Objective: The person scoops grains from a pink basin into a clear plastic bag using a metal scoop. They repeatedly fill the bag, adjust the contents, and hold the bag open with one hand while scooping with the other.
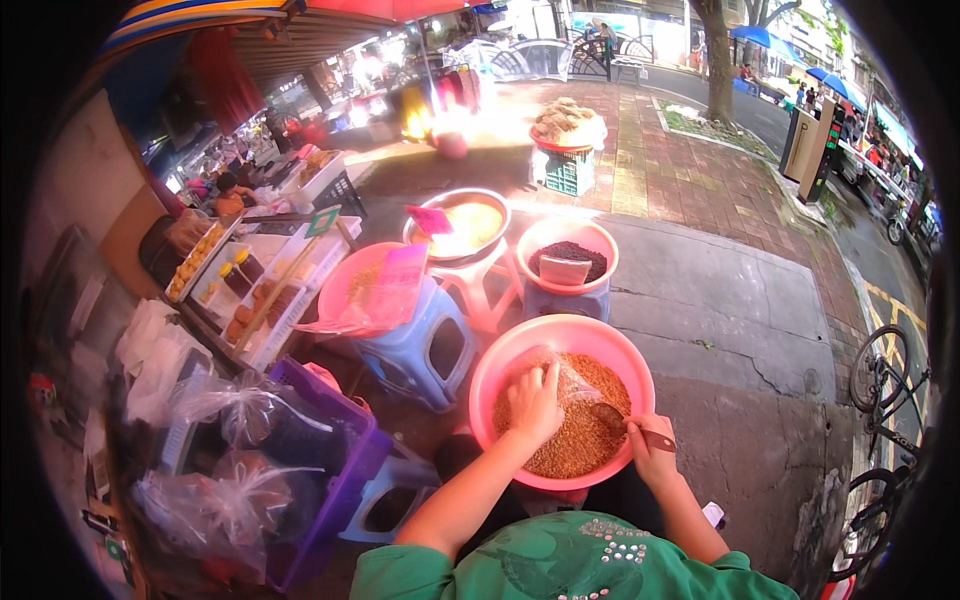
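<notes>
Before me is a large pink plastic basin (636, 346) holding a bed of small golden-brown grains or chopped nuts (574, 450). Over the basin, my left hand (536, 405) grips a clear plastic bag (574, 381) that lies on the grains with some of them seemingly inside it. The handle of a spoon (609, 414) is held in my right hand (651, 450) at the basin's right rim. Its bowl rests at the grains, close to the bag's mouth. How full the bag is cannot be made out.
Beyond stand a pink basin of dark grains (568, 255), a metal basin (459, 225) and a basin under a pink sheet (405, 274), on stools. A purple crate (341, 469) with plastic bags is at left. A bicycle (885, 420) stands at right.
</notes>
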Demonstrator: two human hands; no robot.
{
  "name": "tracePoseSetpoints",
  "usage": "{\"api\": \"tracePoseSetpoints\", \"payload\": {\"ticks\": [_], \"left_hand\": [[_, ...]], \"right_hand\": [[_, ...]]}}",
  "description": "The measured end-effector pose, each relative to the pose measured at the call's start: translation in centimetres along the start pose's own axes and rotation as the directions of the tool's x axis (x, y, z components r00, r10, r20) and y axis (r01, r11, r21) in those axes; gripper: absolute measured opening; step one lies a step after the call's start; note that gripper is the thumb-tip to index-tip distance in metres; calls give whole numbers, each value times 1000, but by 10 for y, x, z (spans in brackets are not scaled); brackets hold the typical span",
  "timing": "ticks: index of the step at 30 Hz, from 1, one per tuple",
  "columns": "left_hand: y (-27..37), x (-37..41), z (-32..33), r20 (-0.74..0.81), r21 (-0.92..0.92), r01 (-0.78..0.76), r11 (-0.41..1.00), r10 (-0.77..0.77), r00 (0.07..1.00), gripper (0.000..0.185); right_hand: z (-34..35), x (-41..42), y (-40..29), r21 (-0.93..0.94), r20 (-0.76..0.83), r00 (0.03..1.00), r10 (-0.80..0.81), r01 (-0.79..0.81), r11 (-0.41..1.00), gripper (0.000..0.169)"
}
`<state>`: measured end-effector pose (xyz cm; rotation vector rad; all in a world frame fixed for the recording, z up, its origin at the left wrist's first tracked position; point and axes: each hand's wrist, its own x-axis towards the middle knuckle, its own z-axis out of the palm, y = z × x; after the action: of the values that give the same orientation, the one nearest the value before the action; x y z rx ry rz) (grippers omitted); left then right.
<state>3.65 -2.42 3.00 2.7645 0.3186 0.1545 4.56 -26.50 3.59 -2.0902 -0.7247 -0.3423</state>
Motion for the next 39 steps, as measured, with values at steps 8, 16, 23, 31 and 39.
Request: {"api": "tracePoseSetpoints", "payload": {"ticks": [8, 16, 23, 31, 39], "left_hand": [[-1, -21, 7, 150, -191, 175, 966, -147, 978, 83], [-11, -22, 15, 120, -301, 101, 948, -68, 990, 87], [-11, -16, 15, 165, -294, 88, 952, -41, 986, 91], [-8, -11, -2, 305, -264, 102, 959, -17, 952, 93], [-10, -8, -1, 321, -232, 99, 968, -20, 947, 99]], "right_hand": [[19, -7, 33, 134, 36, 940, 339, -341, 930, 10], [2, 13, 9, 558, 17, 861, 508, -430, 710, 14], [29, 29, 8, 536, 13, 910, 415, -357, 765, 18], [87, 66, -16, -58, 41, 994, -97, 99, 993, 23], [79, 66, -27, -174, 139, 988, 62, -38, 984, 21]]}}
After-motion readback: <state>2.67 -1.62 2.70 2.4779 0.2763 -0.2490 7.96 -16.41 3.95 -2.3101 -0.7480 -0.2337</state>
